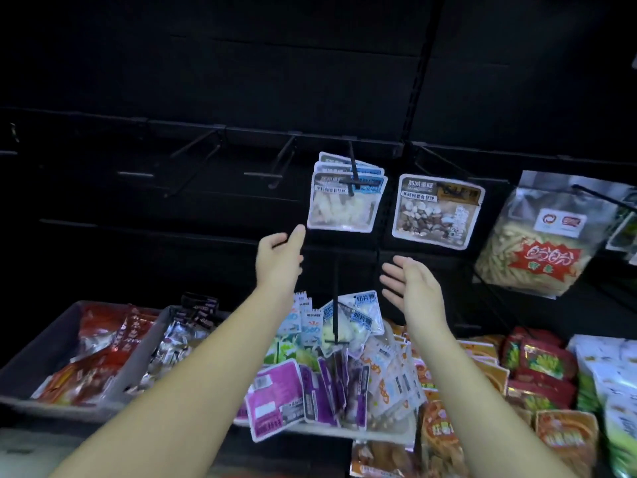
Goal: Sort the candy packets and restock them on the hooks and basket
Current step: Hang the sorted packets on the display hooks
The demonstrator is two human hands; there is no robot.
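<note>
Below the hooked white packets (344,198), left hand (277,260) and right hand (410,288) hover spread, empty.

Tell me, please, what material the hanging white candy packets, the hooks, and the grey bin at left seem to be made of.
White candy packets: likely glossy plastic film; a clear window shows pale pieces inside.
Hooks: probably metal wire with a matte black finish; thin, straight and rigid.
Grey bin: seemingly matte moulded plastic, though dim light leaves this uncertain.

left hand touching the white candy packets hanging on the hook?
Cannot tell. In the head view the left hand's fingertip ends right at the bottom left corner of the front white packet; no gap shows, but no clear contact either.
</note>
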